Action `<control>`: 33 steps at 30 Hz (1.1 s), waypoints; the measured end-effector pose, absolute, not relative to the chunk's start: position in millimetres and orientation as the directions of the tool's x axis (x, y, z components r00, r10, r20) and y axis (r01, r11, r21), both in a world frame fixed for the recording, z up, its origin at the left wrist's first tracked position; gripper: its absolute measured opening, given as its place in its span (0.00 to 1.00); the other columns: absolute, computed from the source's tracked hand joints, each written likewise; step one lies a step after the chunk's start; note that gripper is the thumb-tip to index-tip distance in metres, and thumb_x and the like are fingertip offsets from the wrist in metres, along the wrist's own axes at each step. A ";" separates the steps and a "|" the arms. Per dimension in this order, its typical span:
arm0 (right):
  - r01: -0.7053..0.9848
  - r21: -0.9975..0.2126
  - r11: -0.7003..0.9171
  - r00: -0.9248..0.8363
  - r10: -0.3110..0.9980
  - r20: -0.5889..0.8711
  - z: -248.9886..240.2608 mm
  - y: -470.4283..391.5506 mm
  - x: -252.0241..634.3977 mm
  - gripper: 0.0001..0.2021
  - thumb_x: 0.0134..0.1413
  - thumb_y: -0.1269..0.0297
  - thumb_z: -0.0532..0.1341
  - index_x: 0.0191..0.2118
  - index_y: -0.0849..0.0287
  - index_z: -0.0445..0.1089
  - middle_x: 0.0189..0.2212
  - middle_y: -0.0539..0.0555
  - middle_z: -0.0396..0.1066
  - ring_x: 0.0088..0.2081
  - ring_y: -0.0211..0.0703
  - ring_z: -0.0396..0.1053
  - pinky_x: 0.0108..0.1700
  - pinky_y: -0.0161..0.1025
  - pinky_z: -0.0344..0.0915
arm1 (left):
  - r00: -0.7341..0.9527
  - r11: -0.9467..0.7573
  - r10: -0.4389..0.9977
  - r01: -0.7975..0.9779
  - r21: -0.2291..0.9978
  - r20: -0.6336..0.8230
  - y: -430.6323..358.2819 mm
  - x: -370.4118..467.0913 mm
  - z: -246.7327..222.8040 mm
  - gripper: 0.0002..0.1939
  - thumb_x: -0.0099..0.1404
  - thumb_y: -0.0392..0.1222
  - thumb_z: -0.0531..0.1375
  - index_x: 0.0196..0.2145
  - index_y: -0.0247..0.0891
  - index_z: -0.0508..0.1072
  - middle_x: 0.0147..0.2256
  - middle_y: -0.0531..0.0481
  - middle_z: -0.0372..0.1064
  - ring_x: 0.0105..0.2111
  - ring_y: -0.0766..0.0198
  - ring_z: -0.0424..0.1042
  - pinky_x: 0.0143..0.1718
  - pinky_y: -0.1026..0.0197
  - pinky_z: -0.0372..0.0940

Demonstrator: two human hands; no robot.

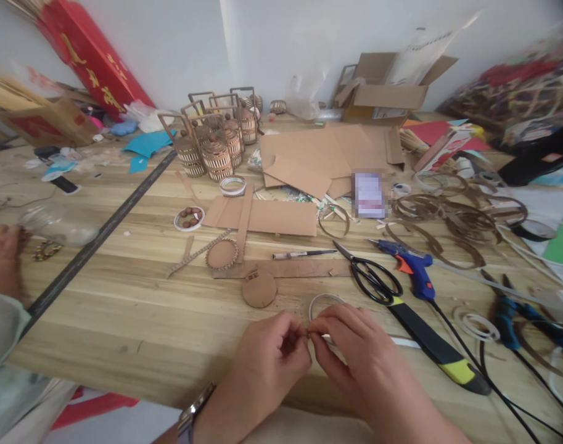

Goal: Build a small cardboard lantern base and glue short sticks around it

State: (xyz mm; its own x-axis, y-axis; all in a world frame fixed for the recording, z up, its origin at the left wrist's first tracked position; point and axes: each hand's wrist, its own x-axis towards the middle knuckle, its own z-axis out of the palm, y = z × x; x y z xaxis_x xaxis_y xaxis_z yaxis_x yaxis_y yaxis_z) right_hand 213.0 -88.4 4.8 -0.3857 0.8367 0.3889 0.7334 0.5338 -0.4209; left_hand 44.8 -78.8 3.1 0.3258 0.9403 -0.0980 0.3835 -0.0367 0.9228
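1. Just nearer the person than the cardboard disc (pixel 259 288), and to its right: left hand (pixel 274 361) and right hand (pixel 362 345) meet, fingertip to fingertip.
2. Grip: thumb and forefinger together on each hand, both pinched at a small brownish piece (pixel 308 333), too hidden to identify.
3. Right of the disc, a pale strip (pixel 327 295) curves up behind the right fingers; cannot tell if it joins the piece.
4. Step in hand, my reading: fine two-handed fingertip work at one spot. The next move seems to call for a steady pinch, loop kept from springing.
5. Beyond the disc, to its left: rimmed disc (pixel 221 254).
6. Right of and beyond the disc: scissors (pixel 373 277), then glue gun (pixel 413 265), both lying unheld.
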 end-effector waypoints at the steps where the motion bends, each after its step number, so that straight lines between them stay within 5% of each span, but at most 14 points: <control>1: 0.720 -0.444 0.533 -0.381 0.839 0.390 5.1 -88.6 213.4 0.07 0.59 0.76 0.56 0.35 0.56 0.68 0.30 0.51 0.71 0.32 0.41 0.69 0.34 0.39 0.62 | 0.329 -0.038 0.939 0.384 0.923 -0.098 -78.8 44.3 2.6 0.05 0.57 0.37 0.54 0.25 0.40 0.67 0.19 0.56 0.65 0.21 0.67 0.64 0.24 0.68 0.56; 7: 0.669 -0.560 0.489 -0.329 0.870 0.367 1.0 -93.0 216.1 0.08 0.60 0.74 0.57 0.40 0.55 0.69 0.33 0.51 0.73 0.34 0.40 0.71 0.36 0.37 0.65 | 0.319 -0.008 0.942 0.347 0.938 -0.109 -76.7 43.8 -0.4 0.04 0.57 0.37 0.54 0.26 0.40 0.67 0.20 0.56 0.66 0.21 0.68 0.65 0.23 0.69 0.57; 18: 0.749 -0.469 0.469 -0.277 0.863 0.422 -2.8 -96.3 214.3 0.07 0.56 0.74 0.58 0.31 0.55 0.66 0.27 0.49 0.70 0.29 0.40 0.67 0.33 0.38 0.60 | 0.314 0.092 0.932 0.280 0.956 -0.182 -77.8 48.2 4.3 0.04 0.56 0.39 0.56 0.25 0.39 0.67 0.19 0.56 0.63 0.20 0.68 0.62 0.22 0.69 0.56; 33: 0.499 -0.850 0.169 0.061 0.972 0.229 0.7 -90.4 222.4 0.10 0.58 0.67 0.54 0.25 0.55 0.63 0.21 0.48 0.65 0.23 0.37 0.63 0.23 0.32 0.62 | 0.225 0.299 0.927 0.043 0.953 -0.301 -78.3 33.4 -0.8 0.05 0.60 0.42 0.59 0.29 0.39 0.68 0.26 0.51 0.74 0.26 0.64 0.72 0.28 0.65 0.66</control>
